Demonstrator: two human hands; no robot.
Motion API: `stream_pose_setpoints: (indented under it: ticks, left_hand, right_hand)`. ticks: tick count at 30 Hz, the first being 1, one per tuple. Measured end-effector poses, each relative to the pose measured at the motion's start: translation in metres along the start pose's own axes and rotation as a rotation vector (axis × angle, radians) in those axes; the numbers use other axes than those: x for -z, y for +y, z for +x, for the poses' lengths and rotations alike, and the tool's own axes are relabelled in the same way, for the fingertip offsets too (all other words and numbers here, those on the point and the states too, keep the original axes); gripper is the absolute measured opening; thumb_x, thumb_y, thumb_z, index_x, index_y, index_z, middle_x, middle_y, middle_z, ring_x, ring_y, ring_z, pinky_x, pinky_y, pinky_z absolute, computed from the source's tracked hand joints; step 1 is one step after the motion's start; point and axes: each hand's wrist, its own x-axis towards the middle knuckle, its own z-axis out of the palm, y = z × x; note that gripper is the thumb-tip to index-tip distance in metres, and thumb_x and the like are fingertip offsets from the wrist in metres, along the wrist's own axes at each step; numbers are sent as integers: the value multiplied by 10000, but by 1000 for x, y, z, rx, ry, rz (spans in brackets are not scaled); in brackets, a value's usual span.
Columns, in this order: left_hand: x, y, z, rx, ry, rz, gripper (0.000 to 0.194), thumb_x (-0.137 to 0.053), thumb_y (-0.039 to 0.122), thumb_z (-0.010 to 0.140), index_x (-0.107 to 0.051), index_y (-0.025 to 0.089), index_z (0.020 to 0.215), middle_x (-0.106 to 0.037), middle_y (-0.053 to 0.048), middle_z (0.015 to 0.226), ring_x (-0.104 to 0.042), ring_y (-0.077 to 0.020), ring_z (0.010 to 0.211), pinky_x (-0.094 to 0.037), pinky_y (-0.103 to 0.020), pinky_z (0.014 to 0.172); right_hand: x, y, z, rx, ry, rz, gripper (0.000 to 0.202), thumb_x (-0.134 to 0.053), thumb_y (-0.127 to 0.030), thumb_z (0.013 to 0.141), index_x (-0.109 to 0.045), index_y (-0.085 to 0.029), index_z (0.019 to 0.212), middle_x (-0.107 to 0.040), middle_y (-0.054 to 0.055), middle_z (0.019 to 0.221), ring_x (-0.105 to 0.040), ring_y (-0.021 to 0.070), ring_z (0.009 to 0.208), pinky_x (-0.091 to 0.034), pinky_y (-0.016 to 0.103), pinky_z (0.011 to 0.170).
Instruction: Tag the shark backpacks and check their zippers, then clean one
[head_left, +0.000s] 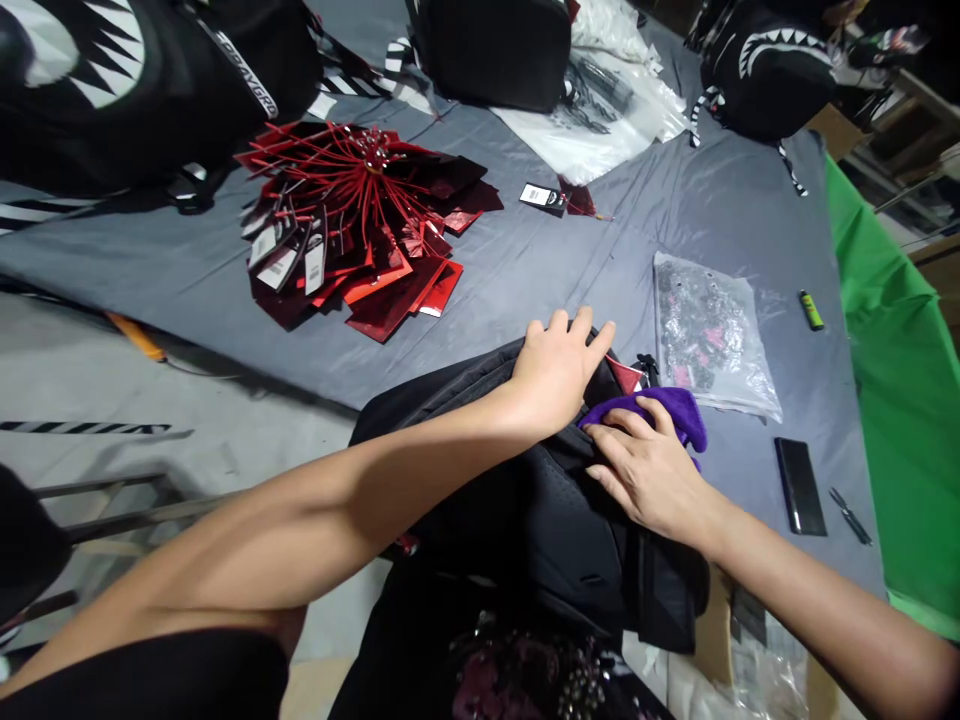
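A black backpack [555, 520] rests tilted against the table's near edge, partly over my lap. My left hand [559, 375] lies across its upper edge, with the fingers curled over the far side and the thumb hidden. A purple cloth [682, 410] is bunched under my right hand [649, 465], whose bent fingers press it against the bag's top seam. Just beyond the two hands, a small red tag [624, 375] sticks out by the bag.
Red and black hang tags [367, 240] fan out on the grey-covered table [585, 270]. At right are a clear plastic bag [712, 335], a dark phone-like slab [800, 487], snips [851, 517] and a yellow-green lighter-like object [811, 310]. Other black backpacks [495, 50] stand behind.
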Motion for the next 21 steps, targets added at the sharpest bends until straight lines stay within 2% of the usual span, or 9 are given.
stream_pose_setpoints:
  ticks: [3,5,6,8,9,11,13,16,21]
  left_hand:
    - [0,-1,0,4,7,-2,784,-653,296,846,-259,218,1519,-314,-158,1538,-448,-321,1206,-439,-417,896]
    - [0,-1,0,4,5,-5,766,-637,284,853,-263,215,1517,-323,-159,1533,-451,-321,1201,-441,-417,891]
    - [1,-2,-1,3,3,-7,762,-633,280,854,-263,216,1517,-326,-157,1532,-452,-319,1199,-442,-414,892]
    - [1,-2,-1,2,2,-12,757,-625,281,859,-258,224,1519,-327,-148,1536,-450,-311,1197,-440,-407,897]
    - [1,-2,-1,2,2,-15,755,-622,290,863,-256,230,1520,-326,-143,1538,-449,-308,1198,-439,-404,900]
    - [0,-3,-2,4,5,-24,757,-625,328,866,-255,240,1521,-329,-137,1539,-445,-307,1202,-436,-399,905]
    - [-2,-3,-2,6,23,-27,777,-639,376,859,-255,243,1521,-328,-137,1538,-441,-313,1208,-433,-403,913]
    - [-5,-2,-2,7,52,-22,777,-651,385,853,-270,236,1513,-326,-142,1536,-446,-315,1206,-431,-404,917]
    - [-10,-1,2,20,41,2,781,-667,343,841,-289,197,1508,-350,-163,1515,-468,-314,1172,-443,-390,888]
  right_hand:
    - [14,4,-1,40,-29,75,375,-456,-149,937,-498,-124,1309,-661,102,1216,-507,267,1204,-252,508,1084]
    - [23,9,-1,21,43,110,361,-434,-77,916,-529,-171,1251,-682,68,1151,-567,215,1119,-302,455,1061]
    - [26,12,-1,-20,126,96,332,-441,-79,919,-543,-191,1215,-688,58,1113,-586,202,1078,-324,439,1047]
    - [27,18,3,-159,303,6,308,-520,-191,935,-522,-201,1243,-662,93,1162,-570,234,1122,-336,460,1048]
    - [25,20,7,-240,350,-46,431,-581,-286,920,-468,-187,1323,-612,138,1260,-524,277,1206,-326,496,1064]
    - [18,22,16,-379,302,-122,851,-685,-447,837,-246,-131,1494,-408,231,1472,-363,366,1367,-281,578,1097]
    - [10,20,25,-447,155,-171,1119,-747,-489,766,-46,-100,1546,-216,267,1565,-229,413,1435,-226,636,1117]
    - [0,13,37,-446,44,-251,1197,-794,-408,724,18,-118,1554,-111,273,1590,-143,444,1457,-162,674,1125]
    - [-15,6,52,-484,102,-246,1104,-712,-277,786,76,-160,1551,-61,273,1597,-104,442,1467,-136,683,1120]
